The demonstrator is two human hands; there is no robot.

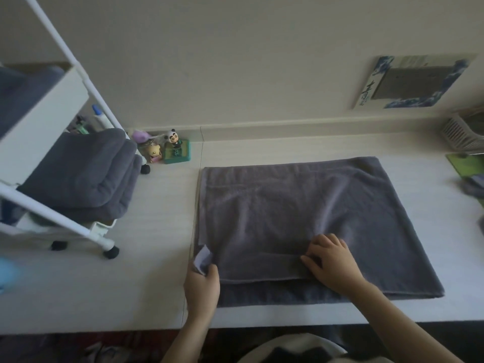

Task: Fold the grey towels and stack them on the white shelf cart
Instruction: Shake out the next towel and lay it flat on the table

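Note:
A grey towel (301,213) lies spread on the white table, folded over once so its upper layer stops short of the near edge. My left hand (201,284) pinches the towel's near left corner, which is lifted and curled up. My right hand (332,260) rests on the upper layer's near edge, its fingers curled and gripping the fabric. The white shelf cart (65,106) stands on the table at the left. Folded grey towels (83,174) are stacked on its lower shelf, and another grey towel (18,93) shows in the upper tray.
Small toy figures (167,149) stand by the wall beside the cart. A white basket (463,134) and green items (466,166) sit at the right edge. A framed picture (413,82) leans on the wall. Bare tabletop (131,284) lies left of the towel.

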